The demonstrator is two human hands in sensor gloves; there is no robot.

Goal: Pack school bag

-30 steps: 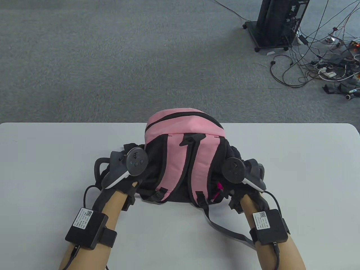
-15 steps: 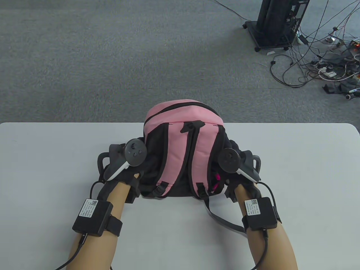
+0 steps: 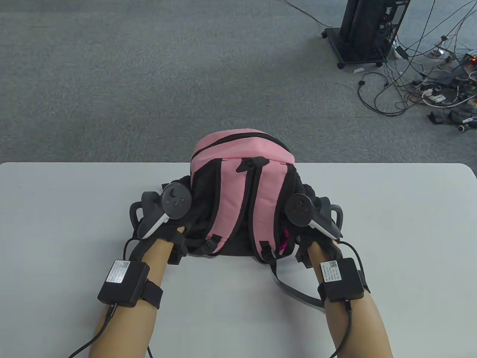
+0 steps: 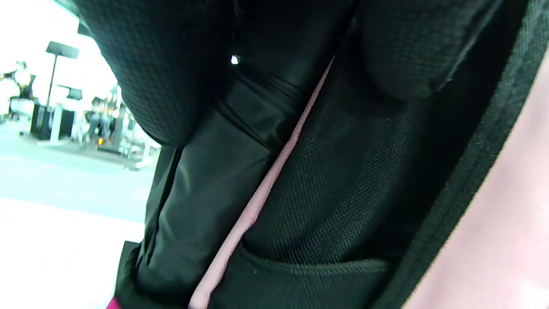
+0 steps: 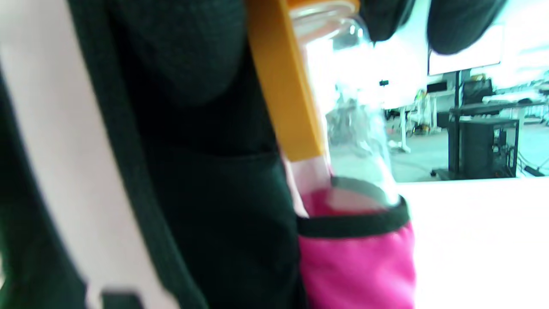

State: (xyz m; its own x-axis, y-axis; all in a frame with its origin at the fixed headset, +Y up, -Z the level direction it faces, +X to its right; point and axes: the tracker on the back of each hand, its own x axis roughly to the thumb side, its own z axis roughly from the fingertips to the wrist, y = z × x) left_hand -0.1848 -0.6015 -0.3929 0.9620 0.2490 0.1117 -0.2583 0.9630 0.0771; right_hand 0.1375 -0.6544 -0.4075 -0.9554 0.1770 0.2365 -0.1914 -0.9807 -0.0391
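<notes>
- Pink-and-black school bag stands upright at the far middle of the white table, back panel and shoulder straps facing me.
- My left hand presses against the bag's left side, tracker on its back; the bag and tracker hide my fingers in the table view, so I cannot tell how they are set.
- My right hand presses against the bag's right side, level with the left; those fingers are hidden there too.
- Left wrist view: black mesh and smooth black fabric of the bag fill the frame, thin pink piping runs diagonally, pink panel at the right edge. Dark glove fabric at top, grip unclear.
- Right wrist view: clear water bottle with an orange strap sits in the magenta side pocket, black elastic rim around it.
- Two dark gloved fingertips hang in at the top of the right wrist view, beside the bottle's top; contact unclear.
- One loose grey strap trails off the bag's bottom right across the table toward my right forearm.
- Grey carpet beyond the table, black wheeled stand and a tangle of cables far right.
</notes>
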